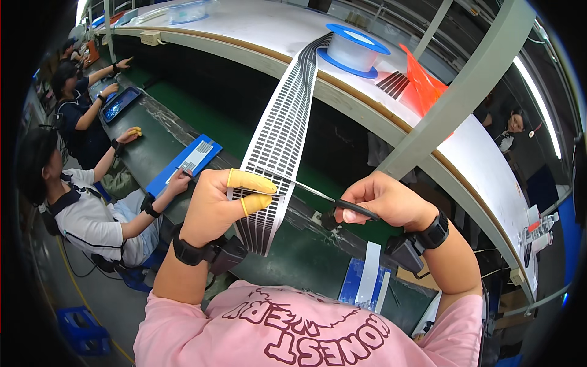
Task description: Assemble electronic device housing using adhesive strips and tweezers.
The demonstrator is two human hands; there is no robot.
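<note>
Dark green worktop (293, 263) spans the lower centre, beyond a pink shirt (208, 333) with maroon lettering. Left hand (214, 205), in yellow finger covers (249, 181), pinches a white, black-patterned strip (281, 122); off its right edge, the right hand (391, 199) grips black-handled scissors (358, 209) crossing its long axis, which climbs to a blue-flanged clear reel (351, 52), upper centre.

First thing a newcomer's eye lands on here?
Probably the long white strip with rows of black rectangles, running from the blue-rimmed spool on the white raised surface down to the left hand, in mid-picture. Next, the black-handled scissors in the right hand, blades at the strip. Then the bright orange-red sheet at upper right, beside the spool.
</note>
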